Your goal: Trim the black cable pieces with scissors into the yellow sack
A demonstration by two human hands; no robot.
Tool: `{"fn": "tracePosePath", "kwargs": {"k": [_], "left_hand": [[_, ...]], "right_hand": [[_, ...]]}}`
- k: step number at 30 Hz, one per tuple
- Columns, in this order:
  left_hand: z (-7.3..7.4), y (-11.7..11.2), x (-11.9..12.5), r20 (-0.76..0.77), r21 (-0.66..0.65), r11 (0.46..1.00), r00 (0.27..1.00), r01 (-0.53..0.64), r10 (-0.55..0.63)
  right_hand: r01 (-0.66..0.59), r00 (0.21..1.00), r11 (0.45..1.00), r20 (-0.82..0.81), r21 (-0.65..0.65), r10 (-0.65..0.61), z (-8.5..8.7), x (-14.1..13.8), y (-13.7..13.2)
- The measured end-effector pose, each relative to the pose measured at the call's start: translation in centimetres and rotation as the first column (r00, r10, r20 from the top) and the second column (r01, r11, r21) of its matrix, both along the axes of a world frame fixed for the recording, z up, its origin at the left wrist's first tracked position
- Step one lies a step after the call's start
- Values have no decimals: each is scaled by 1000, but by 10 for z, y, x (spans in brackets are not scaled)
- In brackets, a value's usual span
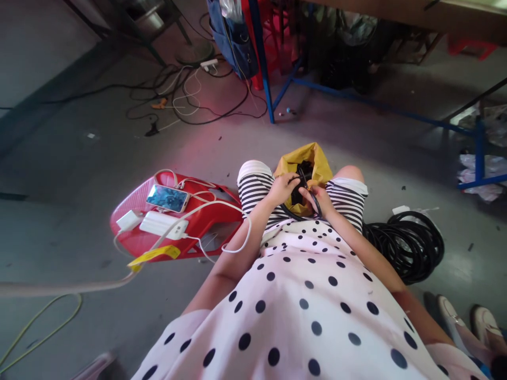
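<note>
I sit with a yellow bag held between my knees, its mouth open and full of dark parts. My left hand is closed on a black cable at the bag's mouth. My right hand pinches the same black cable, which loops down over my lap. Both hands rest close together above my striped shorts and polka-dot top.
A red plastic stool at my left carries a phone, a white power bank and white leads. A coil of black cable lies on the floor at my right. Blue table legs and tangled wires stand ahead. Shoes sit at lower right.
</note>
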State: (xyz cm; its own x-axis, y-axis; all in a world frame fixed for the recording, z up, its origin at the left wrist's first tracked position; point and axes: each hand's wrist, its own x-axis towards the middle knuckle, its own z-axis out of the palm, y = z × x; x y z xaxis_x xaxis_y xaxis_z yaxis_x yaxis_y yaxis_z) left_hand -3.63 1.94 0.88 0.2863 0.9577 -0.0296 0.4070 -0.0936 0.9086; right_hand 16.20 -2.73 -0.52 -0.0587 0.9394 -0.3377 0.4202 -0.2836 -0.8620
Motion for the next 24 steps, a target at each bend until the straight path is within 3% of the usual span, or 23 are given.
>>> {"fn": "tracePosePath", "kwargs": {"k": [4,8,12,17,24], "left_hand": [[-23,5,0,15,-60,998,1000,21,-20],[-34,9,6,25,-133,991,1000,10,-7],[-43,14,12,64,-233,971,996,-49,65],[-52,12,17,186,-463,884,969,-60,163],[-53,0,19,204,-641,764,943,-75,264]], "right_hand": [[-34,999,990,-46,-134,28,-10,1,7],[-83,986,978,-155,-190,54,-15,3,19],[-32,998,977,-52,-211,22,-31,0,24],[10,999,975,49,-221,1,-54,4,24],[-21,976,983,209,-184,60,-70,10,24]]}}
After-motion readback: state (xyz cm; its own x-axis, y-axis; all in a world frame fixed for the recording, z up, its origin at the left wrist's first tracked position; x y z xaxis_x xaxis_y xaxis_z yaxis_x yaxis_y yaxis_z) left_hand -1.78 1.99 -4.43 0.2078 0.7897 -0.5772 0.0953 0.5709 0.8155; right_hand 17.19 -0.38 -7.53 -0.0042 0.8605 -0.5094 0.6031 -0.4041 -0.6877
